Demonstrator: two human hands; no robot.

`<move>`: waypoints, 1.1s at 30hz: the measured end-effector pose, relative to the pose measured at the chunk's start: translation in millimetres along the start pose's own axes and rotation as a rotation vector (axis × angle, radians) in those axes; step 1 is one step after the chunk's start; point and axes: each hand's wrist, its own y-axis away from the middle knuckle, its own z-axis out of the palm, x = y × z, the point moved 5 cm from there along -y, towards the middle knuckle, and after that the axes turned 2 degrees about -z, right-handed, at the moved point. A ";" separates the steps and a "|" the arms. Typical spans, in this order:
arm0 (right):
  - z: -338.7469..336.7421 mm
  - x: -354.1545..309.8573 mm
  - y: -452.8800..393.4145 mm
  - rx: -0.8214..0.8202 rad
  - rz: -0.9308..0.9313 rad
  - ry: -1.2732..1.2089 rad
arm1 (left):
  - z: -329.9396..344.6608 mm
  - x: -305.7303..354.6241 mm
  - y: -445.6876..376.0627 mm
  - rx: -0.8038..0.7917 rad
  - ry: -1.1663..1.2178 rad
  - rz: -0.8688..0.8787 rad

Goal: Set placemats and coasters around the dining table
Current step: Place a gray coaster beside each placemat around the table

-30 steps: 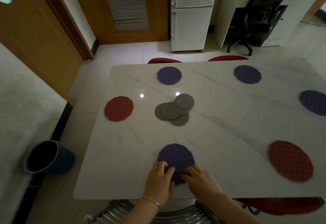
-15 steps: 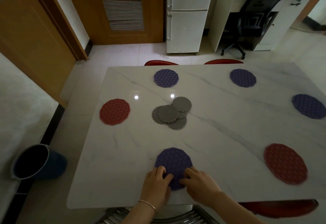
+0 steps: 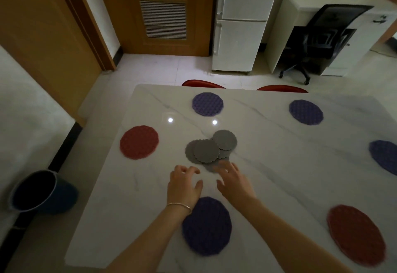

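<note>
On the white marble table [image 3: 279,165] lie round placemats. A purple one [image 3: 207,226] sits at the near edge between my forearms. Red mats lie at the left [image 3: 139,142] and near right [image 3: 355,234]; purple mats lie at the far side [image 3: 207,103], [image 3: 306,111] and right edge [image 3: 384,156]. A pile of several grey scalloped coasters [image 3: 209,149] sits mid-table. My left hand [image 3: 184,183] is open, fingers curled, just short of the pile. My right hand [image 3: 233,179] is open, fingertips over the pile's nearest coaster.
Two red chair backs [image 3: 203,84] show behind the table's far edge. A dark blue bucket [image 3: 40,193] stands on the floor at the left. Beyond are a wooden door, a white fridge [image 3: 242,21] and a black office chair [image 3: 322,40] under a white desk.
Both hands have left the near purple placemat and moved forward to the grey coaster pile. The mat stays flat at the near edge.
</note>
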 end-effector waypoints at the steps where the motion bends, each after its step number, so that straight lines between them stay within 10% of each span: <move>1: 1.4 4.1 -13.9 0.001 -0.005 0.004 | -0.5 0.2 -5.8 0.004 0.101 -0.076; 10: 46.4 37.6 -94.1 -0.172 -0.116 0.088 | 22.6 -24.4 -32.3 -0.041 0.655 -0.689; 17: 50.9 46.2 -102.3 -0.249 -0.268 0.289 | 38.9 -35.9 -34.1 0.002 0.795 -0.808; 23: 10.5 24.6 -86.3 0.030 -0.134 0.059 | 37.4 -26.9 -35.0 0.000 1.167 -0.962; 33: 31.7 -39.1 -33.0 0.128 -0.488 -0.048 | 21.8 -46.8 -16.0 0.215 1.224 -0.957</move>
